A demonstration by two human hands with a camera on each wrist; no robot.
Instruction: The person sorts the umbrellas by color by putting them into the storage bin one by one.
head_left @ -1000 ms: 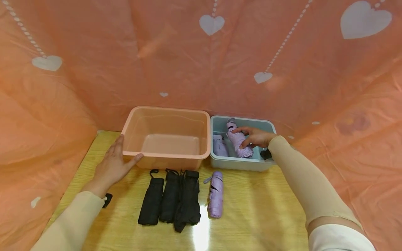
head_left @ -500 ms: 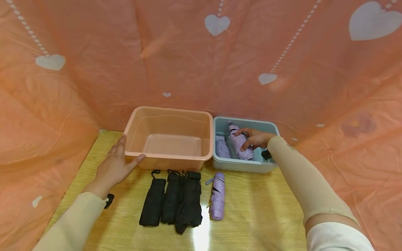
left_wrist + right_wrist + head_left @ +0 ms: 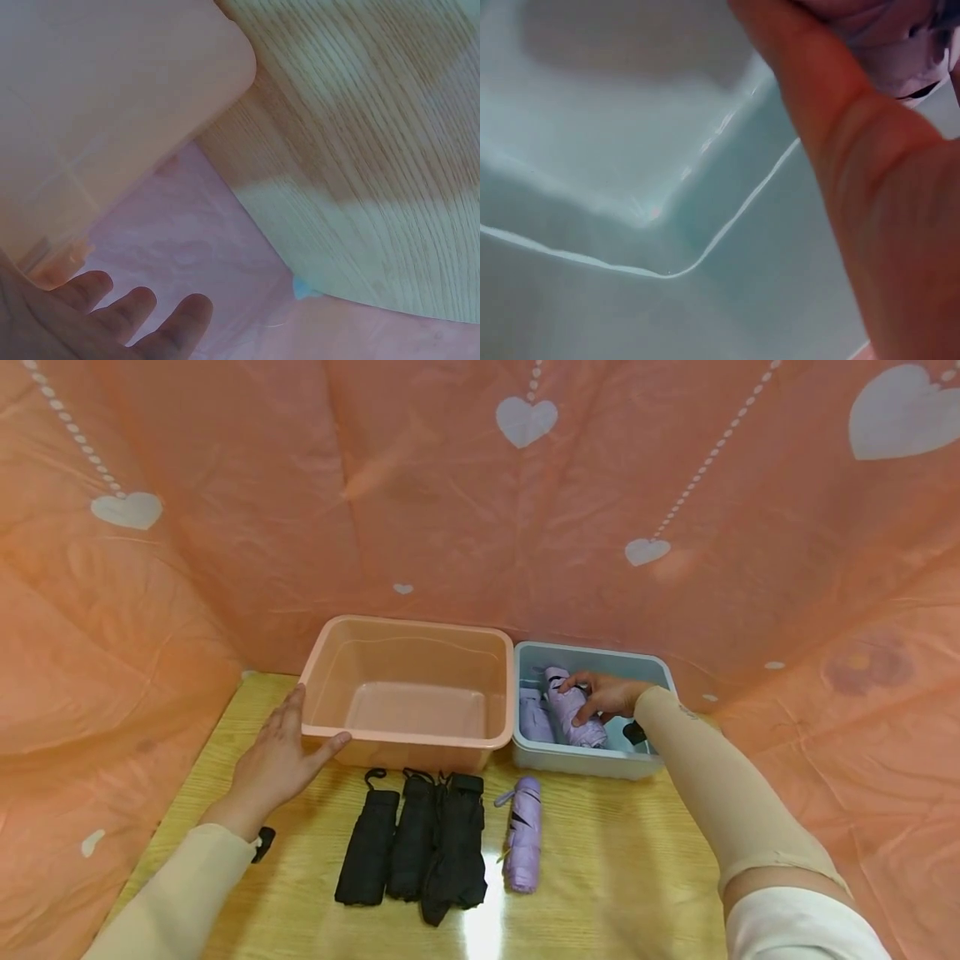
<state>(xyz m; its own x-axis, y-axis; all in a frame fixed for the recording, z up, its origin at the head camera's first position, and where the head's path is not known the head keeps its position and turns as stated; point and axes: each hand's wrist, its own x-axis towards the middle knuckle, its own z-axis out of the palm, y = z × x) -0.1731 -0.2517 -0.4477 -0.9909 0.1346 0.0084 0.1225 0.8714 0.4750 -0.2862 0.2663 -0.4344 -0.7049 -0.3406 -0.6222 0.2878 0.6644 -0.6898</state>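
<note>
Right hand (image 3: 606,695): between 3 and 4 o'clock from the centre of the head view, your fingers and thumb held a lilac umbrella (image 3: 576,718) from either side.
Held umbrella: it was at 4 o'clock, inside the blue-grey bin (image 3: 585,764), slanting with one end towards 11 o'clock and the other towards 5. Whether it touched the bin's floor, you could not tell.
Bin neighbour: a second lilac umbrella (image 3: 536,720) lay in the same bin, just beside the held one, on its 9 o'clock side.
Left hand (image 3: 277,768): at 8 o'clock, your fingers and thumb were spread wide around the 7 o'clock corner of the peach bin (image 3: 405,739), with the thumb along its near side.
Peach bin: it stood just beside the blue-grey one, on its 9 o'clock side.
Wooden table (image 3: 637,860): three black umbrellas (image 3: 412,847) lay side by side between 6 and 7 o'clock; a third lilac umbrella (image 3: 523,837) lay between 5 and 6.
Orange sheet (image 3: 420,502): printed with white hearts, it hung at 12 o'clock, behind both bins.
</note>
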